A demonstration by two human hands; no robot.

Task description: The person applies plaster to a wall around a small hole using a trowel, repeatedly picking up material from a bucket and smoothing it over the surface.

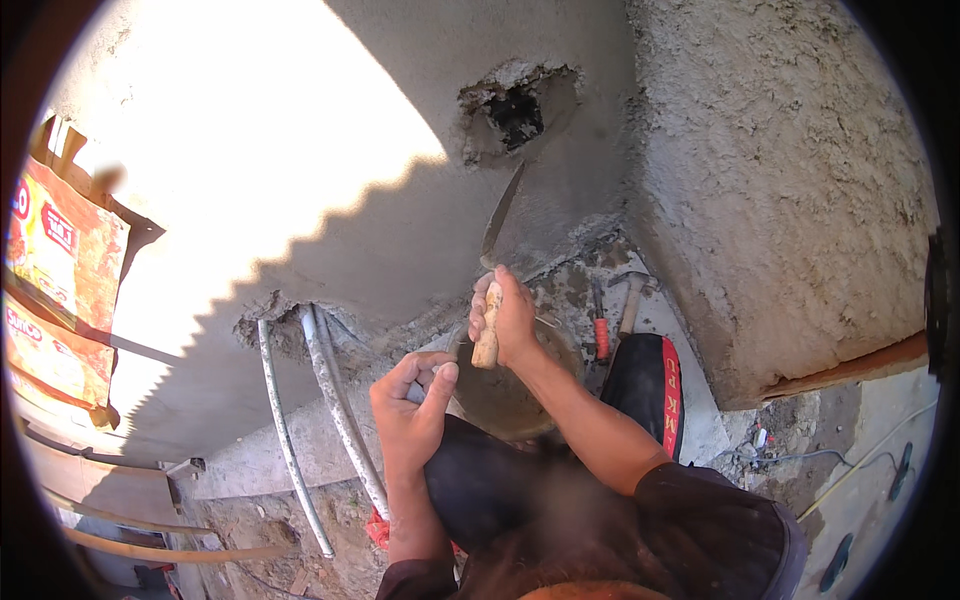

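Note:
My right hand [512, 318] is wrapped round the pale wooden handle of a trowel [502, 218]. Its narrow blade points up the grey plastered wall [375, 250], with the tip just below a rough-edged hole [518, 118]. Whether the tip touches the plaster I cannot tell. Lower and to the left, my left hand [412, 405] is closed, thumb against curled fingers, on a small grey lump [417, 390] that is mostly hidden. Beneath both hands sits a round grey basin [535, 400], partly covered by my right forearm and the handle.
White pipes [345, 420] come out of a broken opening at lower left. A hammer [632, 300] and a red-handled tool [601, 335] lie right of the basin. A rough wall [780, 180] rises on the right. Printed orange sacking [65, 290] hangs far left; cables [860, 465] cross the ground at right.

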